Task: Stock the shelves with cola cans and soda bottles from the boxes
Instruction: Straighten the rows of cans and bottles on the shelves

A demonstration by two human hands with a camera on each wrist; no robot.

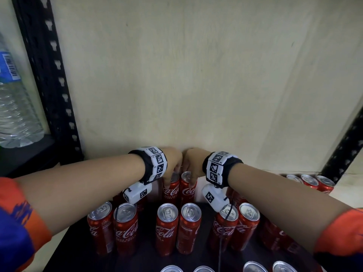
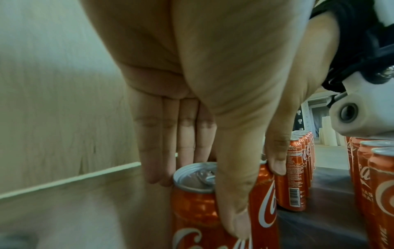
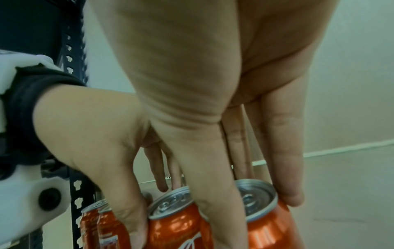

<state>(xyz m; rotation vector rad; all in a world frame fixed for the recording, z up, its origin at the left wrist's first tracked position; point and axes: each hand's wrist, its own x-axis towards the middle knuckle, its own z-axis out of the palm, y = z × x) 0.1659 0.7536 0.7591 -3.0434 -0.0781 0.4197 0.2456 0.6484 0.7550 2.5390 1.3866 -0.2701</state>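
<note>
Cola cans stand upright in rows on a dark shelf (image 1: 78, 250) as a person reaches both arms to the back row, against the pale rear panel (image 1: 196, 75). The left hand (image 1: 172, 163) holds the left back can (image 1: 171, 188), thumb down its near side and fingers (image 2: 153, 156) straight behind its rim; its grip is narrow, set round the can. The right hand (image 1: 191, 163) holds the right back can (image 1: 187, 188) the same way, thumb in front and fingers (image 3: 283, 168) behind the lid. The two cans stand just beside each other, tops facing up. In front of them, three pairs of cans (image 1: 168, 226) stand nearer the shelf's edge, and more cans (image 1: 310, 182) line the far right. Both wrists wear black bands with white marker blocks (image 1: 158, 163) and small white cameras (image 1: 137, 193). A black slotted upright (image 1: 49, 75) frames the bay on the left; beyond it stands a clear water bottle (image 1: 13, 105) with a blue label.
</note>
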